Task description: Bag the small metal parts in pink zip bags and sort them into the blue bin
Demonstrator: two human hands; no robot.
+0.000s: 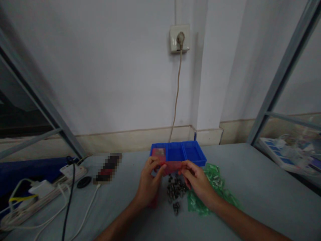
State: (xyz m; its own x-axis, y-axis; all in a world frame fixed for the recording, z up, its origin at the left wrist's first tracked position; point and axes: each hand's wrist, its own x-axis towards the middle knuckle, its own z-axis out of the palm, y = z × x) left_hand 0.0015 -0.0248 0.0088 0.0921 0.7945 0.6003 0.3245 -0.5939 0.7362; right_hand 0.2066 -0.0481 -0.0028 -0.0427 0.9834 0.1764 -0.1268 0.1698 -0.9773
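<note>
A small red plastic bag (173, 167) is stretched between my two hands, just in front of the blue tray. My left hand (150, 177) pinches its left end, and my right hand (195, 177) pinches the right end. Below the bag lies a pile of small metal parts (175, 190), too small to name exactly. Green plastic bags (213, 177) with small pieces inside lie beside and partly under my right hand. Some more red plastic (153, 202) shows beside my left wrist. The blue tray (192, 152) has three compartments, and its left one holds a red packet (159, 153).
At the left, a power strip (54, 190) with chargers and cables lies near a black round lid (84, 182) and a blurred-out phone-like object (107, 169). A white cord runs from a wall socket (180, 38) behind the tray. Another power strip (278, 154) is at far right.
</note>
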